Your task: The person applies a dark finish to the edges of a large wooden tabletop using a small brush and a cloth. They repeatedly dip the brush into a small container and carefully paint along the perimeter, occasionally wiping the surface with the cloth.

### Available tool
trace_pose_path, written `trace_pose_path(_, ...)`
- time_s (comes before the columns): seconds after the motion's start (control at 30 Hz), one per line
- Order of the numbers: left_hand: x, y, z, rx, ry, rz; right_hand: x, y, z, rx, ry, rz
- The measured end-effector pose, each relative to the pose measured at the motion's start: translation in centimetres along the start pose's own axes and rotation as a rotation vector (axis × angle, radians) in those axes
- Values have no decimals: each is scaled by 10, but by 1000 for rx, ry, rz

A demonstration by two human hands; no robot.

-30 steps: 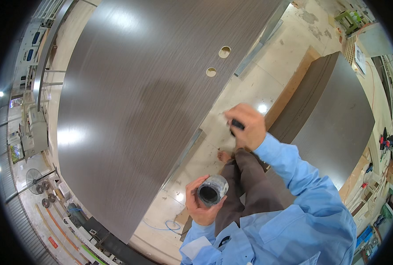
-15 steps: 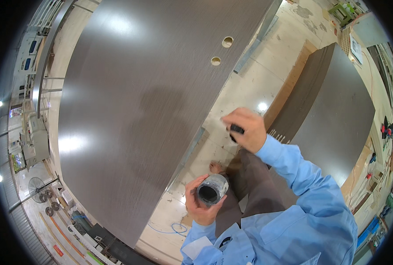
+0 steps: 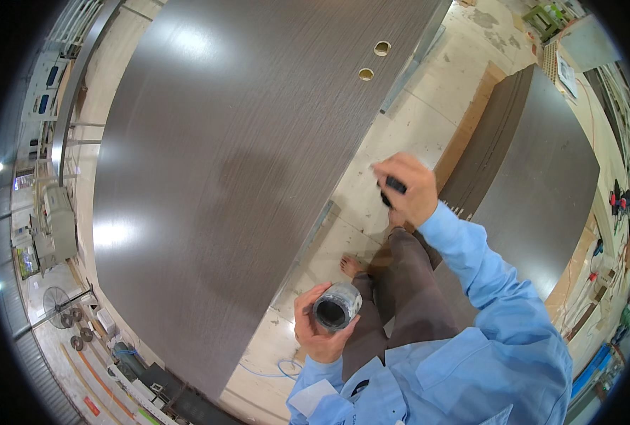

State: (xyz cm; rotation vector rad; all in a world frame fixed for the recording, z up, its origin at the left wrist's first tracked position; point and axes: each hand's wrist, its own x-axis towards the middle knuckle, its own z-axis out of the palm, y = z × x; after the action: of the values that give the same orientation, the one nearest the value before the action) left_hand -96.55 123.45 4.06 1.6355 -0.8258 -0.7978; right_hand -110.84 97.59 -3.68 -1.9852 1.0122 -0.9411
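Observation:
My left hand is wrapped around a grey-smeared cylindrical jar, low in the middle of the view. Its mouth faces up and the inside looks dark. Further out and to the right, my right hand is closed around a small black object; the fingers cover most of it, so its kind is unclear. That hand is in the air over the gap between two dark panels. On the left lies a large dark brown wood-grain panel, which neither hand touches.
Two round holes, a farther one and a nearer one, pierce the large panel near its right edge. A stack of dark boards lies at the right. My bare feet stand on the pale floor between them. A fan stands far left.
My right hand has moved a little away from me and to the right with the black object. My legs have shifted and both feet now show. The jar stays in my left hand.

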Motion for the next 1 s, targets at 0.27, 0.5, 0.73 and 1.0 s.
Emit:
trace_pose_path(0.27,-1,-2,-10,7,-5,20,-15,-1,8,46,20,-63)
trace_pose_path(0.5,2,-3,-15,12,-33,25,-18,6,12,20,-105,-270)
trace_pose_path(0.73,7,-4,-20,-9,-43,40,-25,6,16,-21,-126,-124)
trace_pose_path(1.0,6,-6,-29,13,-72,39,-22,-8,18,-24,72,69)
